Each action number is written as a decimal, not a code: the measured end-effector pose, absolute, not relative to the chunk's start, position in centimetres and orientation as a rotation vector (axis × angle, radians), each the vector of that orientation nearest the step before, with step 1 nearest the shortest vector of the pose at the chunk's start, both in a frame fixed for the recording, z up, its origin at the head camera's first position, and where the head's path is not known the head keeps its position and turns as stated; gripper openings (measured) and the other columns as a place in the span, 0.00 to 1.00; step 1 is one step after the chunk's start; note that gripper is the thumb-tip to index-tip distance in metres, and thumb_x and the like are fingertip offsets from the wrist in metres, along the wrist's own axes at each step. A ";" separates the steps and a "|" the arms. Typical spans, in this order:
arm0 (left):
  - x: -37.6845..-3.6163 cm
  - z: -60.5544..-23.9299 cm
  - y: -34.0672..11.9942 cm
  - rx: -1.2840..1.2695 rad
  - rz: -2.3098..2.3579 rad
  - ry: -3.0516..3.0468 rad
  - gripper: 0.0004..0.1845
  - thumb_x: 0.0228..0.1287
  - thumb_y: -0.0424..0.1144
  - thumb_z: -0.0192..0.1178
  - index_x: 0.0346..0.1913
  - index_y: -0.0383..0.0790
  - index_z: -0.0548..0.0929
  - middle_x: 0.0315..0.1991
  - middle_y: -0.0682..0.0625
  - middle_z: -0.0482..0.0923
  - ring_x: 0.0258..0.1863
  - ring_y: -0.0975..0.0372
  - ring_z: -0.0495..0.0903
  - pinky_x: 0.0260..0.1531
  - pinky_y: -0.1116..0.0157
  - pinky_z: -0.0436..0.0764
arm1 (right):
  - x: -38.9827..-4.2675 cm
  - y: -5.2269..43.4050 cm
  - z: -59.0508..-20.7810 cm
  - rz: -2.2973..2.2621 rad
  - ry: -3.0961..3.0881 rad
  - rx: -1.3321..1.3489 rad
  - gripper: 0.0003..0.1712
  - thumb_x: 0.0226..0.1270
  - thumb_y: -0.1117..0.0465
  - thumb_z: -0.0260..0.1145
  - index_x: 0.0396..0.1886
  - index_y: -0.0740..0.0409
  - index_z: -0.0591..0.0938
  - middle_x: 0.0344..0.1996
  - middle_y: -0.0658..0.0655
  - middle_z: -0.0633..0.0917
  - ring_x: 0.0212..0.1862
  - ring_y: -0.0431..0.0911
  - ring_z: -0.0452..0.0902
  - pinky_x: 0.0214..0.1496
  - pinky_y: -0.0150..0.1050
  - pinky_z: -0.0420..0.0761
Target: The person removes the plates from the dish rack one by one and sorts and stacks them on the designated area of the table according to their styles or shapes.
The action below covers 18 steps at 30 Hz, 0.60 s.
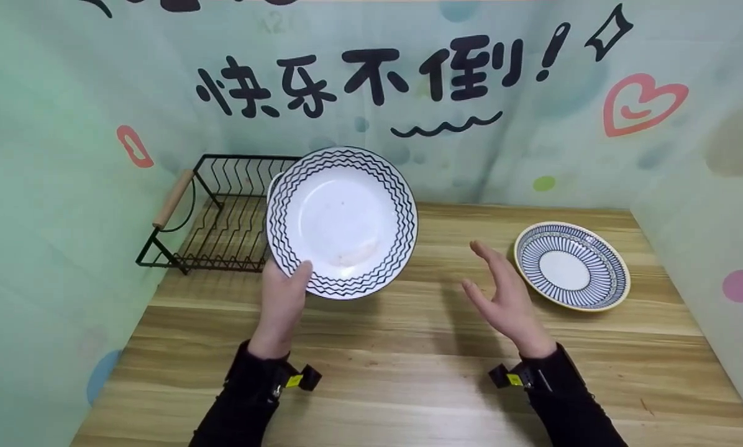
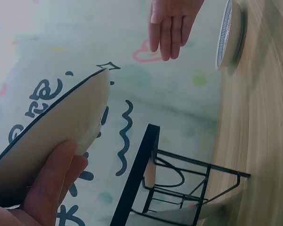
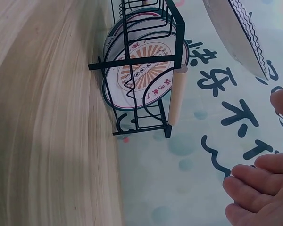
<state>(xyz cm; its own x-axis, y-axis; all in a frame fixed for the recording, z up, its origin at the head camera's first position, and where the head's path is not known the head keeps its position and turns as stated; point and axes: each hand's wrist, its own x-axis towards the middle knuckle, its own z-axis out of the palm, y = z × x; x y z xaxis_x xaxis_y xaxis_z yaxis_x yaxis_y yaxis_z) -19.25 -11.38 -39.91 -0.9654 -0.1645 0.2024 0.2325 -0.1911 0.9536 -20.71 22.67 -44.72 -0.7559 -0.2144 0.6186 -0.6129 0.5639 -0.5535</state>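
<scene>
Left hand pinching zigzag plate upright beside rack holding one plate; right hand open, empty; striped plate remaining on bench.

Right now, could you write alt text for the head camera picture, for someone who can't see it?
A person's left hand holds up a white plate with a black zigzag rim above a wooden table, in front of a black wire dish rack. The right hand hovers open beside a blue striped plate lying flat on the table.
</scene>
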 end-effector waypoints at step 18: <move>-18.9 -41.7 -9.2 -0.246 -2.229 -1.868 0.27 0.63 0.22 0.50 0.66 0.22 0.67 0.56 0.31 0.76 0.49 0.51 0.82 0.49 0.59 0.83 | -20.3 22.6 -44.3 1.161 -2.275 0.665 0.35 0.61 0.71 0.68 0.68 0.71 0.69 0.63 0.65 0.76 0.64 0.59 0.70 0.70 0.36 0.65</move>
<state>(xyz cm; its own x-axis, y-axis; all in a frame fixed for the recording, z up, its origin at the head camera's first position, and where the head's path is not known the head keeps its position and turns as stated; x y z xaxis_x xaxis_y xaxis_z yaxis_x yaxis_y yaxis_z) -18.89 -9.21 -41.69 -0.9613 -0.0625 0.2685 0.2752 -0.1663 0.9469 -20.32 22.64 -44.27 -0.7572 -0.1956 0.6231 -0.6194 0.5178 -0.5901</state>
